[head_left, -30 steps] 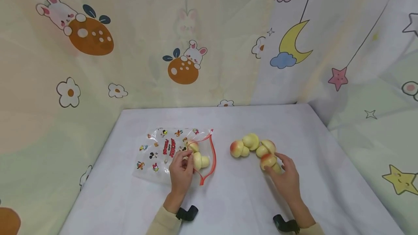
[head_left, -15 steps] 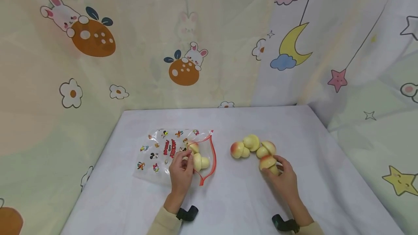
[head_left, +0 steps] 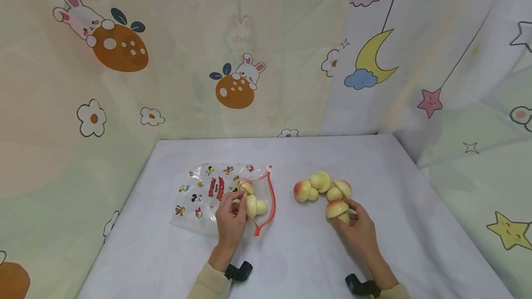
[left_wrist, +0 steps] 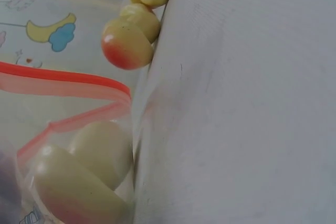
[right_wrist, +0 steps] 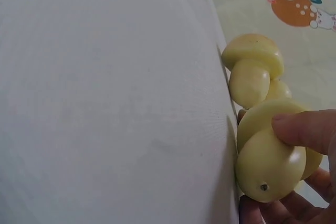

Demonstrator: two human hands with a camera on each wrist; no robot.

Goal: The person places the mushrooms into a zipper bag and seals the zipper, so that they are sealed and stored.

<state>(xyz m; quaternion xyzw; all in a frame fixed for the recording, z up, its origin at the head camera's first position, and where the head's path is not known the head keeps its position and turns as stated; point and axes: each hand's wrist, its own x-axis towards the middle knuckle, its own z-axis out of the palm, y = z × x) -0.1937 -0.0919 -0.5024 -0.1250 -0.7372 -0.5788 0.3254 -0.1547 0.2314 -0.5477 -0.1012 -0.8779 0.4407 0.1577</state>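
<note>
A clear plastic zip bag (head_left: 189, 218) with cartoon prints and a red zip strip lies on the left of the table in the head view. My left hand (head_left: 230, 223) pinches the bag near its mouth, which gapes to the right. Inside sit toy mushrooms (head_left: 251, 206), pale yellow; one also shows large in the left wrist view. To the right, my right hand (head_left: 360, 230) grips another toy mushroom (head_left: 336, 208) with a red-tinged cap. Its thumb (right_wrist: 302, 128) presses where cap and stem meet. Just beyond it are more mushrooms: one red-capped (head_left: 301, 190), one yellow (head_left: 320, 181), one tilted (head_left: 341, 188).
A white cloth covers the table (head_left: 291, 253). Behind it hangs a printed curtain (head_left: 178, 68) with rabbits, oranges, flowers and a moon. Each wrist carries a black camera mount, such as the left one (head_left: 238, 272).
My right hand has shifted slightly left and toward me with the mushroom, parting it from its neighbour and tilting its cap. The left hand and the bag stay put.
</note>
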